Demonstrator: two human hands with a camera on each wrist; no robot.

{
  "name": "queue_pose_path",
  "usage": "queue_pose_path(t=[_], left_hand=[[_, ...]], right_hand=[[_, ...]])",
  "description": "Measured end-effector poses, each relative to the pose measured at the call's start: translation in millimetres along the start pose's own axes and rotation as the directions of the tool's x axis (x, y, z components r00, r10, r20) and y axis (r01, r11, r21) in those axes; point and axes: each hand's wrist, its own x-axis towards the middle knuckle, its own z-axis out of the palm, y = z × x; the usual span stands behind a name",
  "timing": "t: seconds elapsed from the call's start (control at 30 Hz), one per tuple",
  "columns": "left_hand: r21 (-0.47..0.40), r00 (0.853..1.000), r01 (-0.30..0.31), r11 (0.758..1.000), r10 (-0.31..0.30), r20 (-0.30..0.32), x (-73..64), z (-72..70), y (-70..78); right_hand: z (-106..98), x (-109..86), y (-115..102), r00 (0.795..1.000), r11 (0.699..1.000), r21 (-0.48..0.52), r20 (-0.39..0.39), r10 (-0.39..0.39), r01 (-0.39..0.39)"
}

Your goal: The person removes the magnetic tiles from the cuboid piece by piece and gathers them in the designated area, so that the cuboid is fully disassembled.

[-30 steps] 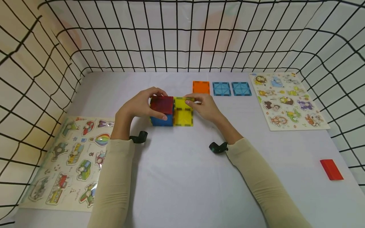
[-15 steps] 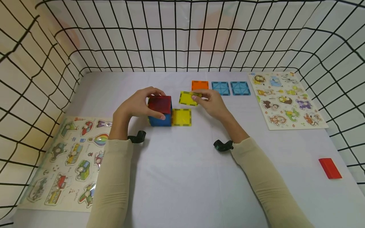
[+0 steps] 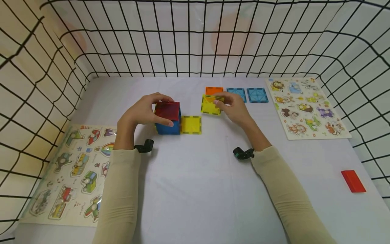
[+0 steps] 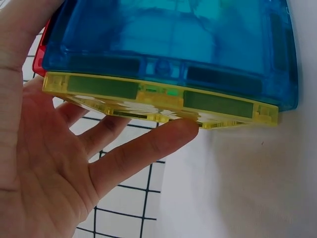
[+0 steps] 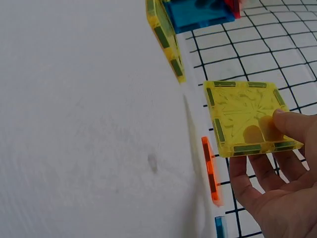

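A box of magnetic tiles (image 3: 167, 130) stands on the white table, with a red tile on top, a blue front and yellow on its left side. My left hand (image 3: 138, 112) grips it, thumb at the front and fingers partly hidden behind. In the left wrist view a finger touches the yellow tile (image 4: 163, 96) along the blue wall. One flat yellow magnetic tile (image 3: 191, 125) lies against the box's right side. Above the table, my right hand (image 3: 237, 107) pinches another yellow magnetic tile (image 5: 242, 111) between thumb and fingers, tilted and apart from the box.
Behind the held tile lies an orange tile (image 3: 214, 89), with two blue tiles (image 3: 257, 95) to its right. Picture puzzle boards lie at left (image 3: 76, 169) and right (image 3: 307, 112). A red block (image 3: 353, 181) sits far right. Black wire mesh (image 3: 189, 54) fences the table.
My right hand has lifted the rear yellow tile off the table and carried it right, away from the box. My left hand has shifted slightly left together with the box and the flat yellow tile.
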Motion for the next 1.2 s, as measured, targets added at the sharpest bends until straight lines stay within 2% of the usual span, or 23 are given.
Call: queue_pose_path(t=[0.2,0.3,0.4,0.5,0.7,1.2], left_hand=[[0.001,1.000,-0.002,1.000,0.002,0.004,-2.9,-2.6,-1.4],[0.004,1.000,-0.005,1.000,0.005,0.008,-4.1,-3.8,-1.9],[0.004,1.000,-0.003,1.000,0.003,0.012,-4.9,-4.4,-2.3],[0.004,1.000,0.000,1.000,0.000,0.014,-5.2,-4.4,-2.4],[-0.002,1.000,-0.004,1.000,0.004,0.014,-4.5,-4.2,-2.0],[0.009,1.000,0.008,1.000,-0.008,0.025,-4.8,-4.5,-1.7]], right_hand=[[-1,1.3,4,0.997,0.997,0.022,0.002,0.071,-0.071],[-1,2.4,6,0.993,0.993,-0.004,0.013,0.120,-0.120],[-1,3.2,10,0.989,0.988,-0.079,0.056,0.140,-0.136],[-1,3.5,14,0.986,0.979,-0.176,0.112,0.127,-0.106],[1,4.4,21,0.978,0.937,-0.347,0.180,0.106,-0.037],[1,4.2,20,0.965,0.895,-0.445,0.241,0.105,0.014]])
